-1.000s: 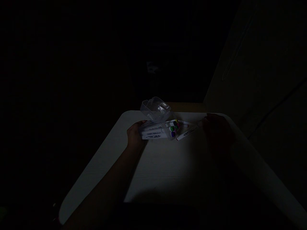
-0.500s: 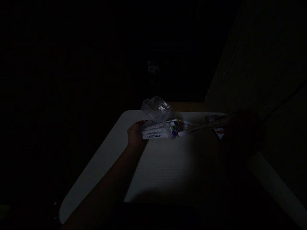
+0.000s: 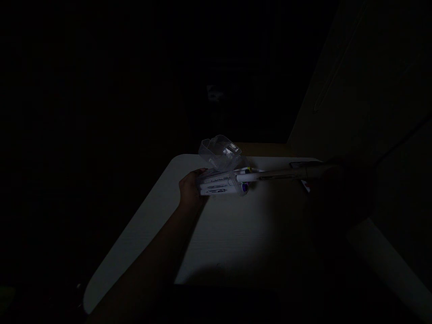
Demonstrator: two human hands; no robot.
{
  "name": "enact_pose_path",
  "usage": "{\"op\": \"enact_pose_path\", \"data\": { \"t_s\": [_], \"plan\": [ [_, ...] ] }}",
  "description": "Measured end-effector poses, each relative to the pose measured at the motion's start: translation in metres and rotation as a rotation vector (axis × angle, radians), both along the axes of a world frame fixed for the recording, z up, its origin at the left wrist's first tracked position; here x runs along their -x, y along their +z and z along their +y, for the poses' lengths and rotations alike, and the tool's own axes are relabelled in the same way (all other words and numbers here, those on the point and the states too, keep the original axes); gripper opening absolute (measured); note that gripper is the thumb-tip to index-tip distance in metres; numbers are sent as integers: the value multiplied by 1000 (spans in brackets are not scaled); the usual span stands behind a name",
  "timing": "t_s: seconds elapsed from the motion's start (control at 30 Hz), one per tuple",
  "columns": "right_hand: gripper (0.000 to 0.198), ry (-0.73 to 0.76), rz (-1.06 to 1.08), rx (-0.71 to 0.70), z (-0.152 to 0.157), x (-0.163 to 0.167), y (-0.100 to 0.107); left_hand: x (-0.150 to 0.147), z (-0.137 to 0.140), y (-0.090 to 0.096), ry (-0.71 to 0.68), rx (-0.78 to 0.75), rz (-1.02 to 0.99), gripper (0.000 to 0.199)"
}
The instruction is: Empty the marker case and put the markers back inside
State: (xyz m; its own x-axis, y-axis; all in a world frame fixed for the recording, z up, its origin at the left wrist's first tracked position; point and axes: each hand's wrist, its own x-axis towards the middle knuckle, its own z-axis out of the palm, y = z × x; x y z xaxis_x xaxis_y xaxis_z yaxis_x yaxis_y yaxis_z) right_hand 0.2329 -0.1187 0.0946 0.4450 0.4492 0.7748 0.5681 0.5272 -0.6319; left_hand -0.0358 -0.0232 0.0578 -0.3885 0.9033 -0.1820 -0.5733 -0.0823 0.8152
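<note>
- Darkness covers nearly the whole room; only a pale counter (image 3: 236, 234) with a rounded far corner catches light in the middle of the view.
- At the counter's far end lies a clear plastic marker case (image 3: 219, 182), on its side, with its transparent lid (image 3: 220, 152) hinged open and tilted up behind it.
- White marker barrels fill the case side by side; dark printed lettering runs along them, too small and dim to read.
- Coloured caps, green and purple among them, show faintly at the case's open right end.
- The left hand (image 3: 189, 191) curls around the case's left end, fingers closed on it, holding it against the counter.
- The right hand (image 3: 337, 180) is almost lost in shadow; it appears to grip the far end of a long white marker (image 3: 273, 176), though how tightly the fingers close cannot be told.
- That marker lies nearly level, its left tip touching the case's open mouth.
- A small flat pale item (image 3: 305, 184) lies just beneath the marker near the right hand; what it is cannot be told.
</note>
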Motion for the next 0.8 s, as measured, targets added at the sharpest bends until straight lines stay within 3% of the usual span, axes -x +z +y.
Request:
{"op": "enact_pose_path", "data": {
  "t_s": [0.27,0.5,0.67,0.8],
  "plan": [
    [23,-181,-219,-77,-9,22,11,-2,-5,4,-3,-22,17,17],
    [29,-130,-49,21,-14,40,10,-5,-6,6,8,-15,-10,12],
    [26,-98,-145,-65,-8,34,9,-4,-5,5,6,-3,6,13],
    [21,31,-188,32,-3,19,8,-2,-4,3,-15,-23,-5,16]
  ]
}}
